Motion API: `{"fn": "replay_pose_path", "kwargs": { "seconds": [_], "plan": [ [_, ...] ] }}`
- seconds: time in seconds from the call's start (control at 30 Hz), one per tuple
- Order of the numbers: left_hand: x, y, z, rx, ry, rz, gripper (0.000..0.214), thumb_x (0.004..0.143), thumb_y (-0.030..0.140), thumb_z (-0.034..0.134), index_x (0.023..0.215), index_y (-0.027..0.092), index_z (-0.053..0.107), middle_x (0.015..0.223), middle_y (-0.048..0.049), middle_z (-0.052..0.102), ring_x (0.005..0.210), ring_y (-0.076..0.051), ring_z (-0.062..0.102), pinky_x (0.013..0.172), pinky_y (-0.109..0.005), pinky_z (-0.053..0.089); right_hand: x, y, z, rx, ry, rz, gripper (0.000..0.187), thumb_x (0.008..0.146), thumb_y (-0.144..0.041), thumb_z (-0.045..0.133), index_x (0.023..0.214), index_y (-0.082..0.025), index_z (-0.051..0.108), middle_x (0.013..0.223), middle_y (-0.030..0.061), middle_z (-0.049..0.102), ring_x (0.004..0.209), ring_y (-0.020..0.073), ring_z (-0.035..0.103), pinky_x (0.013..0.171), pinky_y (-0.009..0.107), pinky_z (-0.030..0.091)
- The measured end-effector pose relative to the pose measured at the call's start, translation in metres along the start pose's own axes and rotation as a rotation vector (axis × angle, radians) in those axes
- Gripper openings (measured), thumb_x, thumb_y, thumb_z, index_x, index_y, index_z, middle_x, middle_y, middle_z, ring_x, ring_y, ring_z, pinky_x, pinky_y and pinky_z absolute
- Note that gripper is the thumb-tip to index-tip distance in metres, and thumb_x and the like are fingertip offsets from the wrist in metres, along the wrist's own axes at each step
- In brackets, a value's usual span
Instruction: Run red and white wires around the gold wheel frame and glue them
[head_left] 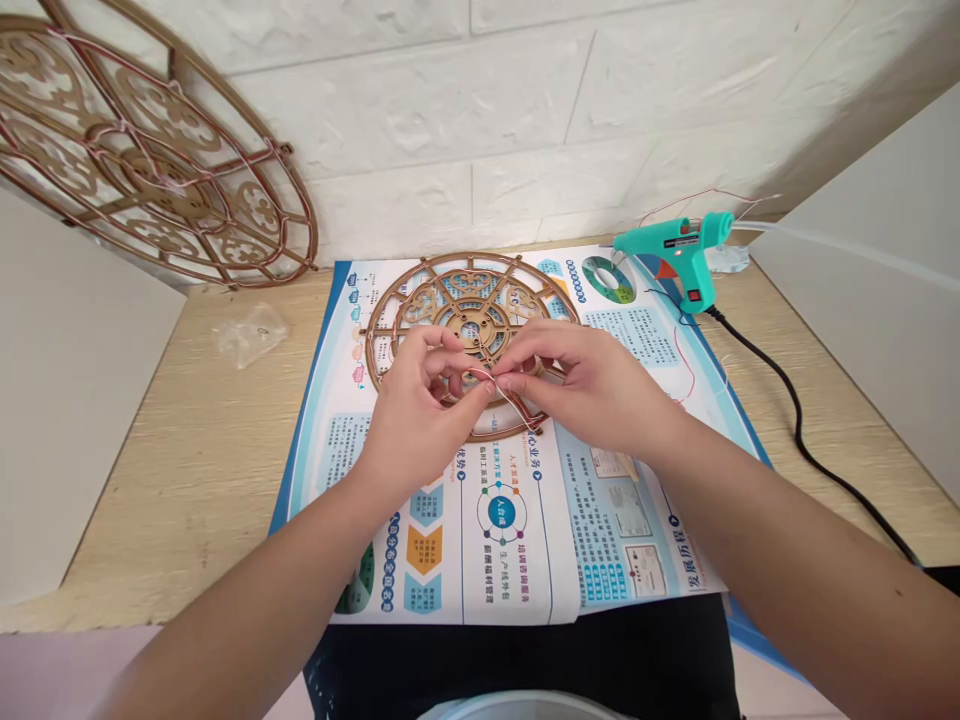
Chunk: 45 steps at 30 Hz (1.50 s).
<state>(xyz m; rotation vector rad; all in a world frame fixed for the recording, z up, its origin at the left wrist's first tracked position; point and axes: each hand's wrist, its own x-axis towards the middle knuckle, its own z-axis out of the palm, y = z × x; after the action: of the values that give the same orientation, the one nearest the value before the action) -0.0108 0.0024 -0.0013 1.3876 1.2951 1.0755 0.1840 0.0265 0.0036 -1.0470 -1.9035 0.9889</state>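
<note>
Wire [482, 372], thin and showing red and white, is running between two bare hands in the head view, above the near part of a brown wheel-shaped frame [459, 313]. The left hand [420, 405] is pinching it between thumb and forefinger, the other fingers curling loosely; the right hand [589, 385] is gripping it just beside, the two sets of fingertips nearly touching. Exactly how the strand is lying under each thumb is too small to tell. The frame is lying flat on printed paper [555, 575] covering part of a wooden table [225, 430]. A second frame [161, 175] is leaning against a white wall [420, 120] at far left, while a green glue gun [679, 245] is standing at right, its black cord [799, 420] trailing nearer. Such handling is probably calling for a light, close pinch, one hand steadying while the other is guiding; hard pulling would be risking a kink or break. Sleeveless forearms would best be passing well apart from the gun's tip, possibly hot.
</note>
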Motion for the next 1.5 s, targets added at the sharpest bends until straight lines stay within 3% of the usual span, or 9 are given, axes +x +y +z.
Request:
{"fn": "replay_pose_path", "kwargs": {
  "seconds": [0.43, 0.67, 0.8, 0.97, 1.27, 1.37, 1.5],
  "plan": [
    [0.000, 0.002, -0.002, 0.059, -0.013, 0.007, 0.045, 0.079, 0.019, 0.081, 0.098, 0.027, 0.042, 0.080, 0.0048, 0.078, 0.056, -0.010, 0.050, 0.053, -0.023, 0.039, 0.000, 0.006, 0.002, -0.182, -0.076, -0.272, 0.012, 0.100, -0.016, 0.058, 0.090, -0.017, 0.065, 0.089, 0.0048, 0.067, 0.086, 0.0163, 0.061, 0.075, 0.031, 0.049],
    [-0.001, 0.002, -0.001, -0.040, -0.052, 0.001, 0.045, 0.078, 0.016, 0.079, 0.094, 0.027, 0.038, 0.084, 0.0032, 0.080, 0.052, -0.007, 0.048, 0.050, -0.022, 0.038, 0.000, 0.004, 0.004, -0.218, -0.086, -0.347, 0.012, 0.095, -0.010, 0.053, 0.088, -0.018, 0.057, 0.089, 0.0054, 0.062, 0.085, 0.0172, 0.056, 0.076, 0.032, 0.047],
    [-0.001, 0.001, 0.002, -0.148, -0.064, 0.002, 0.045, 0.079, 0.018, 0.078, 0.093, 0.027, 0.036, 0.081, 0.0051, 0.078, 0.053, -0.006, 0.047, 0.052, -0.022, 0.039, 0.000, 0.005, 0.006, -0.164, -0.067, -0.328, 0.011, 0.094, -0.011, 0.053, 0.087, -0.019, 0.054, 0.088, 0.0041, 0.059, 0.085, 0.0166, 0.055, 0.074, 0.031, 0.046],
    [0.000, 0.002, 0.002, -0.246, -0.074, -0.037, 0.046, 0.078, 0.023, 0.079, 0.093, 0.027, 0.035, 0.082, 0.0058, 0.077, 0.063, -0.010, 0.061, 0.059, -0.025, 0.043, 0.000, 0.005, 0.008, -0.085, -0.047, -0.295, 0.011, 0.096, -0.012, 0.052, 0.089, -0.021, 0.054, 0.088, 0.0018, 0.057, 0.083, 0.0150, 0.055, 0.073, 0.030, 0.044],
    [0.003, 0.002, 0.002, -0.322, -0.083, -0.140, 0.045, 0.075, 0.021, 0.077, 0.091, 0.027, 0.036, 0.079, 0.0085, 0.075, 0.072, -0.011, 0.066, 0.070, -0.029, 0.051, 0.000, 0.005, 0.011, 0.073, -0.070, -0.123, 0.013, 0.098, -0.015, 0.051, 0.088, -0.022, 0.054, 0.089, 0.0012, 0.056, 0.083, 0.0163, 0.053, 0.074, 0.033, 0.045],
    [0.003, 0.001, 0.002, -0.267, -0.053, -0.098, 0.043, 0.077, 0.021, 0.075, 0.092, 0.027, 0.036, 0.081, 0.0076, 0.075, 0.070, -0.012, 0.064, 0.067, -0.029, 0.049, 0.001, 0.006, 0.009, 0.074, -0.061, -0.096, 0.011, 0.098, -0.017, 0.055, 0.088, -0.022, 0.057, 0.089, 0.0012, 0.058, 0.083, 0.0161, 0.055, 0.071, 0.032, 0.044],
    [-0.003, 0.001, 0.002, -0.007, 0.108, 0.077, 0.040, 0.081, 0.018, 0.076, 0.097, 0.028, 0.040, 0.085, 0.0053, 0.077, 0.069, -0.013, 0.058, 0.068, -0.032, 0.045, -0.001, 0.000, 0.004, -0.001, 0.106, -0.089, 0.008, 0.094, -0.016, 0.063, 0.088, -0.022, 0.063, 0.087, 0.0012, 0.064, 0.084, 0.0169, 0.060, 0.075, 0.034, 0.046]
  ]
}}
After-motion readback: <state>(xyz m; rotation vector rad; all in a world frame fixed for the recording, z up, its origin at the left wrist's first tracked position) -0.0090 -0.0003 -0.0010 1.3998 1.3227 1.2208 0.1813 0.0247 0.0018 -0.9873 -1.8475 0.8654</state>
